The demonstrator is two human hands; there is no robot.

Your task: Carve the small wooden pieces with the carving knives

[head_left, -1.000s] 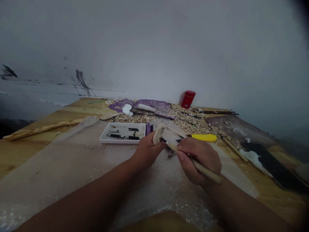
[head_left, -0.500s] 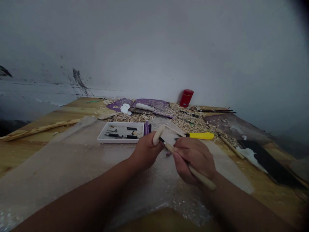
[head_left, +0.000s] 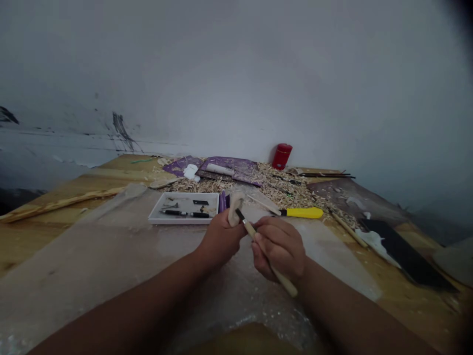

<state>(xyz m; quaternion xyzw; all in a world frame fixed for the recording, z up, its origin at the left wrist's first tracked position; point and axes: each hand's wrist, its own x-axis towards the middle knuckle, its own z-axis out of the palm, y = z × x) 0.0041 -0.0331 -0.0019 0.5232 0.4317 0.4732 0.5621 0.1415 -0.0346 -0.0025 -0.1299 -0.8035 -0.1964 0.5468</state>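
My left hand point(head_left: 219, 237) grips a pale carved wooden piece point(head_left: 235, 209), which stands up out of my fingers with its rounded end on top. My right hand point(head_left: 279, 249) is closed around a carving knife point(head_left: 269, 255) with a long light wooden handle. The knife's short dark blade sits against the lower part of the wooden piece, close to my left fingers. The handle's tail sticks out below my right hand, and my fingers hide the contact area in part.
A white tray point(head_left: 183, 217) with small dark-handled tools lies ahead left, and a yellow-handled tool point(head_left: 303, 212) lies ahead right. Wood shavings, purple sheets point(head_left: 229, 165) and a red canister point(head_left: 282, 156) are near the wall. Bubble wrap point(head_left: 111, 261) covers the table; a black board point(head_left: 402, 256) lies right.
Both hands have moved left and closer to me, and the knife now points more steeply. The wooden piece stands more upright. The view has tilted slightly.
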